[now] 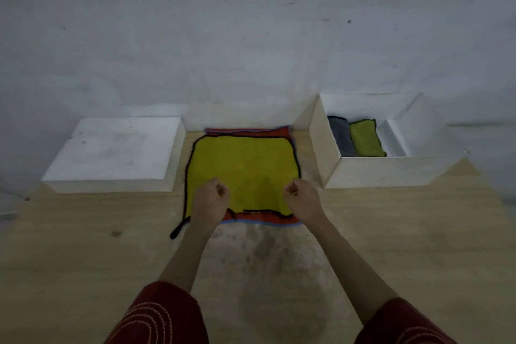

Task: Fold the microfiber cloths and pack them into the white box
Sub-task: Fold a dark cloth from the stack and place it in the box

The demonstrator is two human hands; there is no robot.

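Between a closed box (117, 148) and the open white box (391, 173) at the bench's (83, 246) far edge, the yellow cloth (245, 165) lies on an orange cloth (282, 220), with left grip (210, 198) and right grip (303, 200) curled over it, hold unclear.

Mid-frame, the yellow cloth (243, 165) and the red cloth (251, 218) under it look soft and matt, the table (83, 246) is pale, matt wood grain with a worn grey patch, the white box (391, 173) at right smooth, matt board.
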